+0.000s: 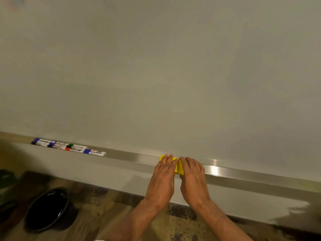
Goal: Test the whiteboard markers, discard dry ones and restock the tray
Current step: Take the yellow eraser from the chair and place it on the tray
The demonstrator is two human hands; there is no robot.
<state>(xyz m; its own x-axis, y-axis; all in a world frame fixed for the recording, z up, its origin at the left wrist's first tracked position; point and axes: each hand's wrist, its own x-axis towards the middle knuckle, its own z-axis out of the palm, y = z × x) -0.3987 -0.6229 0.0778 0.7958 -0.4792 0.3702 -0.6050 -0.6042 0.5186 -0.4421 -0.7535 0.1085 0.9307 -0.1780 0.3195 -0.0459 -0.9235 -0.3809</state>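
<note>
While the left hand [163,173] and right hand [192,171] lie on the yellow box [178,167], grip hidden, restocking seems started; next, open it.

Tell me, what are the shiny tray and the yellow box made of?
Tray: looks like brushed metal, shiny; a bright glare sits on it. Box: maybe cardboard or plastic, matte yellow, straight edges; the left hand and right hand cover most, so unsure.
</note>
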